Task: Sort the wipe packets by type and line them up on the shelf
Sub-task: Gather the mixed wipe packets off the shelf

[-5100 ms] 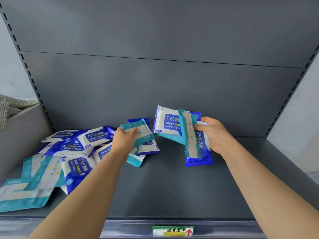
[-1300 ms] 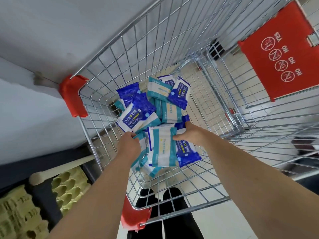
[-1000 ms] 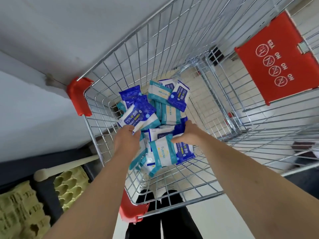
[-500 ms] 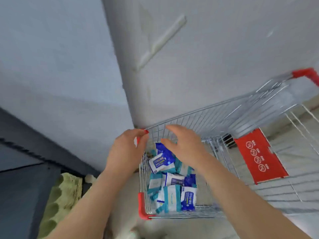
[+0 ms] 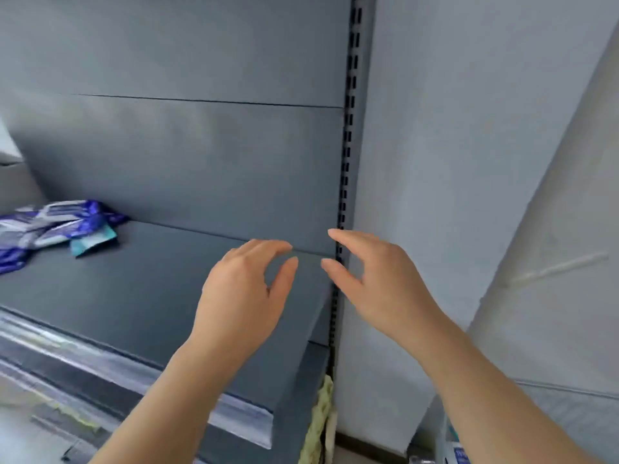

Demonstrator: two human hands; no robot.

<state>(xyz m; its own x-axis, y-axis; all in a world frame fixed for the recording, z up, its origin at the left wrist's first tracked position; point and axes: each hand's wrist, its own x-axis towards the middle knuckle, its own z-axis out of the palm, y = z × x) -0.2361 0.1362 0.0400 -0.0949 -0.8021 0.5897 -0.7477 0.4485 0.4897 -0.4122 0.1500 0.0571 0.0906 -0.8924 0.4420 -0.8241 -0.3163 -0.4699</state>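
A blurred heap of blue-and-white wipe packets [image 5: 50, 226] lies at the far left of the dark grey shelf [image 5: 150, 289], with a teal-edged packet [image 5: 92, 241] at its right side. My left hand [image 5: 241, 296] hovers over the right end of the shelf, fingers spread, holding nothing. My right hand [image 5: 378, 283] is beside it at the shelf's right upright, also spread and empty. Both hands are well to the right of the packets.
A slotted black upright [image 5: 346, 145] bounds the shelf on the right, with a pale wall and a column [image 5: 536, 229] beyond it. The clear price rail [image 5: 134, 373] runs along the shelf front. Yellow-green egg cartons [image 5: 318, 420] show below the shelf's right end.
My view has swung from the shopping cart back up to the shelf. Both hands left the packets in the cart and now hover empty over the shelf's right end.
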